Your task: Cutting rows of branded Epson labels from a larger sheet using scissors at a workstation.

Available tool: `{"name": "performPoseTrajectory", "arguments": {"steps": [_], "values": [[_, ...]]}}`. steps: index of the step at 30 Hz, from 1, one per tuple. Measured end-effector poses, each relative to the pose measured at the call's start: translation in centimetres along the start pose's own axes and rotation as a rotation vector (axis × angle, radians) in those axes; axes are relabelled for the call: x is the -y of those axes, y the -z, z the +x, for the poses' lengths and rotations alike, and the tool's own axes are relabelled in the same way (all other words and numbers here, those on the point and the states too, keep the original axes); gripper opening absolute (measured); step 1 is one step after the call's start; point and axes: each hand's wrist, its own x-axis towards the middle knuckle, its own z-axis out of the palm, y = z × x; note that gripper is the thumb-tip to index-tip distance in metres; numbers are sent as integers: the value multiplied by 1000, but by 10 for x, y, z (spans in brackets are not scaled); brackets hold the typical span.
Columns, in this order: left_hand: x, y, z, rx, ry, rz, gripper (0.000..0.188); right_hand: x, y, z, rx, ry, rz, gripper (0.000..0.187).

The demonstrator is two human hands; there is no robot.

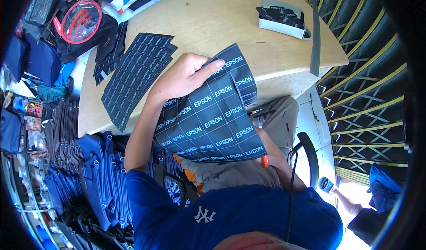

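Observation:
A black sheet (208, 117) printed with a grid of white-lettered rectangles is held up over my lap. My left hand (188, 75) grips its upper edge, thumb on the front and fingers behind. Along the sheet's right side, a strip (242, 75) is partly separated from the rest. My right hand is mostly hidden behind the lower right corner, where its forearm (277, 161) comes in. Beside that corner shows a curved orange handle (265, 162), which looks like part of scissors; its blades are out of sight.
More printed sheets (137, 68) lie stacked on the wooden table (213, 24) at left. A white box (284, 26) holds small black cut pieces at the far right. A dark strip (315, 33) crosses the table's right edge. Blue bags (104, 179) hang at left; a folding gate (368, 81) stands right.

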Motion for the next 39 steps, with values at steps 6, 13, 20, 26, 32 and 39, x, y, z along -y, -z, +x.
{"name": "performPoseTrajectory", "arguments": {"steps": [6, 13, 20, 26, 32, 39], "values": [[-5, -1, -1, 26, -20, 30, 47, 1, 2, 1, 11, -84, 38, 46], [-9, -1, -2, 41, -30, 30, 46, -3, 3, 0, -3, -90, -11, 28], [-5, -1, -1, 9, -16, 22, 50, -2, 0, 0, -67, -25, -48, 21], [-4, 2, -1, 0, -3, 52, 53, -10, 4, -2, -47, -6, -195, 20], [-8, 0, -3, 5, 10, 51, 54, -2, 2, -2, -44, -98, -112, 25], [-12, 1, -6, 57, -16, -77, 36, 4, -1, 2, -90, 1, -27, 39]]}}
